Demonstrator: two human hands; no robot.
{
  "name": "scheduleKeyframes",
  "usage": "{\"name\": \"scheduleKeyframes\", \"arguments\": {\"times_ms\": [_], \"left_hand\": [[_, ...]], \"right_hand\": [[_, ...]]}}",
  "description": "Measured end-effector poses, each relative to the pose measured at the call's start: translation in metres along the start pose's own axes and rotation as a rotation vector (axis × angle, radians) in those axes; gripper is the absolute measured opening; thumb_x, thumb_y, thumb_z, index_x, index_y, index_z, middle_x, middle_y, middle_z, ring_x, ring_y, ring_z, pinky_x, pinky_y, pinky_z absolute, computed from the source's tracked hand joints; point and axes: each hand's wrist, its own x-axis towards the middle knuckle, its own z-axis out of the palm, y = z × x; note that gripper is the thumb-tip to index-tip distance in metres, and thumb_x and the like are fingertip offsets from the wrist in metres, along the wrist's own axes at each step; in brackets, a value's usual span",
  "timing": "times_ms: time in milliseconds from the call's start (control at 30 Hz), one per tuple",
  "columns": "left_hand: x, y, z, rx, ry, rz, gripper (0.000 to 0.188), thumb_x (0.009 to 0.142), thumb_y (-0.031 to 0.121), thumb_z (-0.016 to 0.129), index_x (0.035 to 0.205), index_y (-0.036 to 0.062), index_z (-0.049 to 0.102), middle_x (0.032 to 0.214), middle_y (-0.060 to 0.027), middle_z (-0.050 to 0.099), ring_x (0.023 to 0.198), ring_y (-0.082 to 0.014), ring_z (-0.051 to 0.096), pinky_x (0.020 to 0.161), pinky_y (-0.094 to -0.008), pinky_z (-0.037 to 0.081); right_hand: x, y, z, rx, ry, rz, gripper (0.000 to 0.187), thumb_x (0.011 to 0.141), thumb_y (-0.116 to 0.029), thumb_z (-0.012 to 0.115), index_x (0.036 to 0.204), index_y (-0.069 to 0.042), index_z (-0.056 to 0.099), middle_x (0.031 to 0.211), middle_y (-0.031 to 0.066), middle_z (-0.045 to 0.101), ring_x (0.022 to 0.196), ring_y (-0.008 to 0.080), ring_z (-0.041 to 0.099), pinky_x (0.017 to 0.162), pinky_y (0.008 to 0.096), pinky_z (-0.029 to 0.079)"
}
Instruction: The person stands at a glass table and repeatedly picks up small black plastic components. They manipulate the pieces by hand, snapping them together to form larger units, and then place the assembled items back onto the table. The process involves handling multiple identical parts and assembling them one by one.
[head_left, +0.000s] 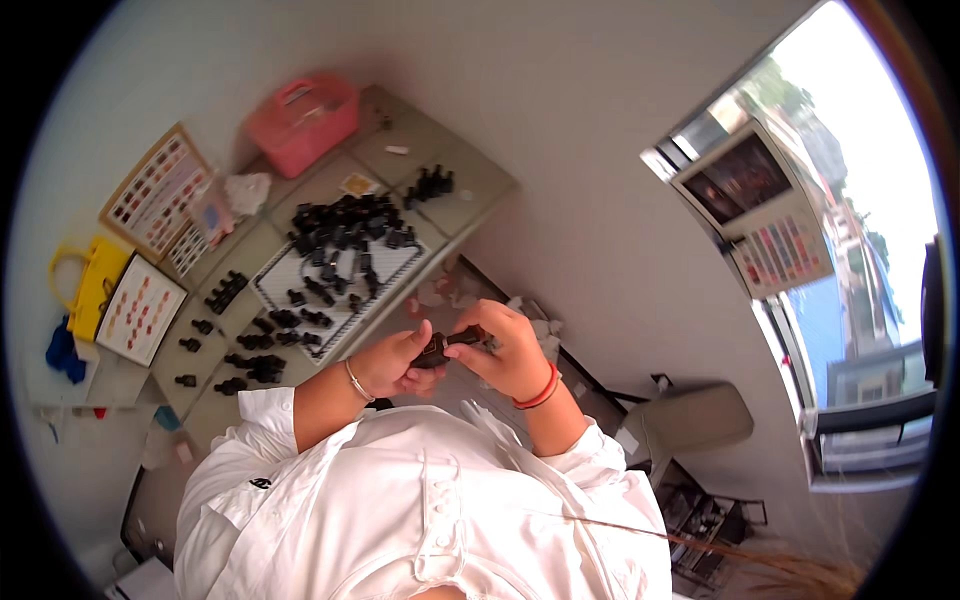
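Note:
Close in front of my body, my left hand (395, 366) is closed around the body of a small black nail polish bottle (432, 353). From the right, my right hand (508, 352) pinches the bottle's dark cap end (468, 336). Whether the cap is loose or seated does not show. Many more black bottles (345, 222) stand crowded on a white patterned mat (275, 283) on the table ahead. Several others (262, 366) are grouped at the mat's near left.
The tiled table (480, 190) holds a pink basket (303, 125), colour swatch boards (142, 308) and a yellow bag (97, 280). A small row of black bottles (430, 186) sits near its far right corner. A grey chair (690, 420) stands to the right, below a window (860, 150).

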Motion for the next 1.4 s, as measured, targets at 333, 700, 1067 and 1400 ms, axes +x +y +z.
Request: {"name": "scheduleKeyframes", "arguments": {"times_ms": [333, 700, 1067, 1400], "left_hand": [[0.103, -0.063, 0.108, 0.699, 0.063, 0.187, 0.045, 0.093, 0.048, 0.065, 0.098, 0.0038, 0.059, 0.081, 0.0039, 0.052, 0.073, -0.0051, 0.045, 0.064, -0.0213, 0.039], [0.123, -0.113, 0.151, 0.696, 0.087, 0.161, 0.034, 0.089, 0.027, 0.075, 0.110, 0.0019, 0.066, 0.090, 0.0036, 0.058, 0.077, -0.0032, 0.048, 0.063, -0.0214, 0.042], [0.107, -0.111, 0.159, 1.084, 0.195, 0.330, 0.029, 0.078, 0.021, 0.083, 0.100, 0.0052, 0.073, 0.088, 0.0008, 0.064, 0.068, -0.0049, 0.050, 0.059, -0.0228, 0.041], [0.093, -0.115, 0.160, 0.768, 0.319, 0.356, 0.032, 0.077, 0.013, 0.083, 0.105, 0.0042, 0.069, 0.089, 0.0023, 0.068, 0.075, -0.0033, 0.053, 0.066, -0.0215, 0.043]], "right_hand": [[-0.140, -0.053, -0.104, -0.275, 0.130, 0.204, 0.015, 0.090, -0.011, 0.064, 0.104, -0.005, 0.061, 0.076, 0.0107, 0.062, 0.061, 0.0319, 0.060, 0.056, 0.0347, 0.047], [-0.198, -0.075, -0.139, -0.259, 0.077, 0.174, 0.023, 0.082, -0.007, 0.074, 0.101, -0.001, 0.063, 0.085, 0.0110, 0.065, 0.061, 0.0215, 0.058, 0.056, 0.0294, 0.047], [-0.194, -0.080, -0.140, -0.206, 0.034, 0.161, 0.023, 0.081, -0.002, 0.074, 0.102, -0.002, 0.064, 0.082, 0.0098, 0.064, 0.065, 0.0222, 0.062, 0.059, 0.0302, 0.048], [-0.181, -0.077, -0.130, -0.093, 0.052, 0.149, 0.029, 0.078, 0.010, 0.069, 0.105, 0.000, 0.066, 0.088, 0.0094, 0.062, 0.072, 0.0145, 0.060, 0.061, 0.0252, 0.046]]}}
